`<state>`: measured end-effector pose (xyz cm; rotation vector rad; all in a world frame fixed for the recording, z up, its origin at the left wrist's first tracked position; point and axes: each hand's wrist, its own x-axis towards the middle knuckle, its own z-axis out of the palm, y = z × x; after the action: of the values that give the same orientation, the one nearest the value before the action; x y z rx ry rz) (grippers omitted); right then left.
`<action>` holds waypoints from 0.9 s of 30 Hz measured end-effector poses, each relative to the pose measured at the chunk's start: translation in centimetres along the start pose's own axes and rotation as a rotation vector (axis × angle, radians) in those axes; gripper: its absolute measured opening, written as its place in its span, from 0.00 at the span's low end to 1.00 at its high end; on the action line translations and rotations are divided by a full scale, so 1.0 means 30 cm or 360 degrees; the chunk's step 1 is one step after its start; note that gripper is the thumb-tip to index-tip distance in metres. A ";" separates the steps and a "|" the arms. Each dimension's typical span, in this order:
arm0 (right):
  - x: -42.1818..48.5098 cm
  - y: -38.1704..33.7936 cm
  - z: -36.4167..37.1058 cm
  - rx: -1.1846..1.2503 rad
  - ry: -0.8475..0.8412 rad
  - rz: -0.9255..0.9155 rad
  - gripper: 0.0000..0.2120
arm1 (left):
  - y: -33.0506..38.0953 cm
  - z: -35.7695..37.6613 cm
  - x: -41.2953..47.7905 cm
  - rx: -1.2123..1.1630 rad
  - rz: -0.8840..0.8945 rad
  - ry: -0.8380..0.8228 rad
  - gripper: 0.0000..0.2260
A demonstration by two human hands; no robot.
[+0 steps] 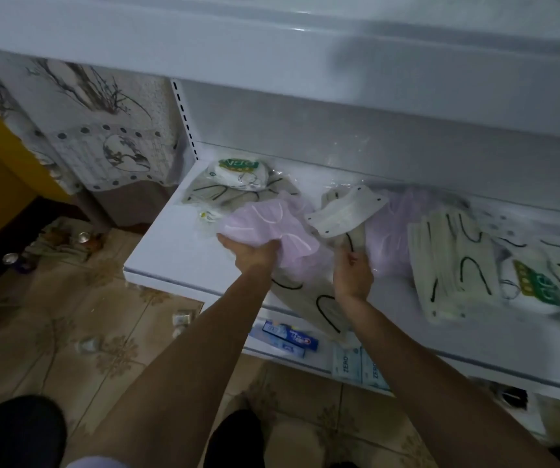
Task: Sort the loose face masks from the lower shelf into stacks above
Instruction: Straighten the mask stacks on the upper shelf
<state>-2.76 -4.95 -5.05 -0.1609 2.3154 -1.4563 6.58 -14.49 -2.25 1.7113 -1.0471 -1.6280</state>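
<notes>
Left hand (255,253) clenched on the lilac masks (272,221), right hand (353,273) pinching a cream mask (356,234) (black loops trailing): lift each colour separately so loops don't snag.

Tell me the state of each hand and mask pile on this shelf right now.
left hand, gripping the pink masks
pink masks, bunched up in that grip
right hand, pinching a cream mask
cream mask stack, fanned out, lying flat
green-label pack, lying at shelf's back left
</notes>
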 end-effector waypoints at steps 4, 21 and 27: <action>-0.081 -0.037 0.010 0.0495 -0.0448 0.0520 0.39 | -0.052 -0.017 -0.057 -0.0117 -0.0121 0.0076 0.51; -0.144 -0.009 -0.124 0.0492 -0.0509 0.0608 0.17 | -0.129 -0.183 -0.138 -0.0338 -0.0460 -0.0439 0.20; -0.082 0.010 -0.196 0.0160 -0.0430 0.0148 0.11 | -0.111 -0.292 -0.010 -0.0451 -0.0297 -0.0373 0.22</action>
<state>-2.78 0.86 -2.43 -0.2050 2.0043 -1.4065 15.78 -13.50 -3.82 1.4916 -0.7302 -2.0267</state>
